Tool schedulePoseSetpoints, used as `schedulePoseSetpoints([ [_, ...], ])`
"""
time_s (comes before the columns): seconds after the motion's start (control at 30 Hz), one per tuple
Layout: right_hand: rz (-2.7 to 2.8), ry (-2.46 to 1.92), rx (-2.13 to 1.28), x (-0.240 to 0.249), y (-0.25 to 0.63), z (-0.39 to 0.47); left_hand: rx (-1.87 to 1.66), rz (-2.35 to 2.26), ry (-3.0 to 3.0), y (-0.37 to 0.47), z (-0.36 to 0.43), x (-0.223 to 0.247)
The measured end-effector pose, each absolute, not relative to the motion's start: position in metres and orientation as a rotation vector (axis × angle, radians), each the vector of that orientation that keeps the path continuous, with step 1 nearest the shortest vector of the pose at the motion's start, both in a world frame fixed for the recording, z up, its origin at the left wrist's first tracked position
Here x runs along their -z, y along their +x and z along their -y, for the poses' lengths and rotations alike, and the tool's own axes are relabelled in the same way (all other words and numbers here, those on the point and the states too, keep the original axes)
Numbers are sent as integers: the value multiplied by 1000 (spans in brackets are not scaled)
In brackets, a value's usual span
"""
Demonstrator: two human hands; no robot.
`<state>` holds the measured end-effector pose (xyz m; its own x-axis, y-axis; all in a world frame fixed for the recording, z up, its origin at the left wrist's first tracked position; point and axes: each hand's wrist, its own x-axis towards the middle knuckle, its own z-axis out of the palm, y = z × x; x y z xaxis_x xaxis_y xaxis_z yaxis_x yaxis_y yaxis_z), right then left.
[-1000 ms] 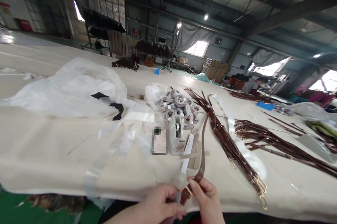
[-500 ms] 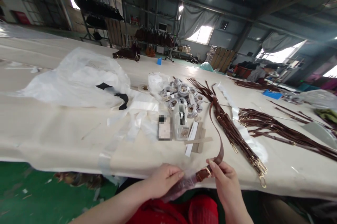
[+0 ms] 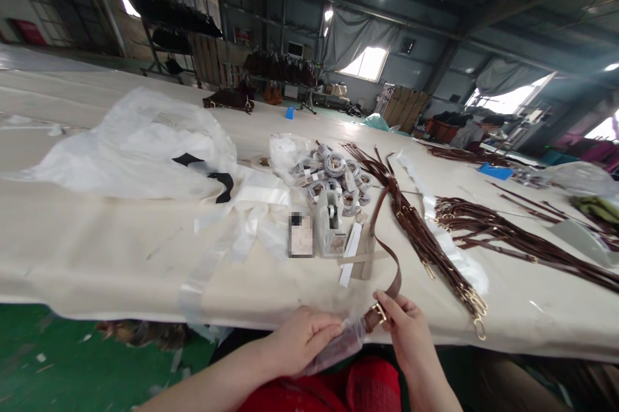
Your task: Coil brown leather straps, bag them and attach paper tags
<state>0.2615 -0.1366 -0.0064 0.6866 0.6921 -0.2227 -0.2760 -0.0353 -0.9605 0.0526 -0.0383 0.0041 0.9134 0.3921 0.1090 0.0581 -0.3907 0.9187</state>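
Note:
At the table's front edge, a brown leather strap [image 3: 395, 276] runs from the table into my hands. My right hand [image 3: 410, 331] pinches it between thumb and fingers beside its gold-coloured buckle [image 3: 378, 313]. A clear plastic sleeve [image 3: 342, 346] covers the strap's end just left of the buckle. My left hand [image 3: 309, 338] is closed on this sleeve, thumb on top; its lower fingers are hidden. Beyond my right hand lies a bundle of brown straps [image 3: 411, 222] with gold clasps.
A tape dispenser [image 3: 331, 225], a phone-like item [image 3: 301, 236] and card strips [image 3: 351, 254] lie ahead. Behind them are coiled, wrapped straps [image 3: 333, 167]. A big plastic bag [image 3: 145, 147] spreads at left, more straps [image 3: 512, 238] at right. Farther right is another person [image 3: 469, 135].
The right hand has moved a little left with the strap, and less brown leather shows between buckle and sleeve. The strap's loop on the table has shifted left. The view has turned slightly.

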Motion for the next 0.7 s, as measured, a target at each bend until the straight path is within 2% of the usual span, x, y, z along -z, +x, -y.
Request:
schedulePoseSetpoints([
  [0.2, 429, -1441, -784, 11, 261, 136, -91, -423, 1512, 56, 43, 3],
  [0.3, 469, -1462, -779, 8, 259, 135, -94, -434, 1537, 57, 44, 7],
  [0.47, 575, -1448, -815, 3, 256, 136, -41, -273, 1599, 54, 37, 6],
  [0.6, 667, -1499, -728, 5, 258, 138, 171, -123, 1283, 51, 32, 10],
  [0.7, 676, -1518, -683, 6, 259, 140, 199, -45, 1083, 52, 36, 11],
])
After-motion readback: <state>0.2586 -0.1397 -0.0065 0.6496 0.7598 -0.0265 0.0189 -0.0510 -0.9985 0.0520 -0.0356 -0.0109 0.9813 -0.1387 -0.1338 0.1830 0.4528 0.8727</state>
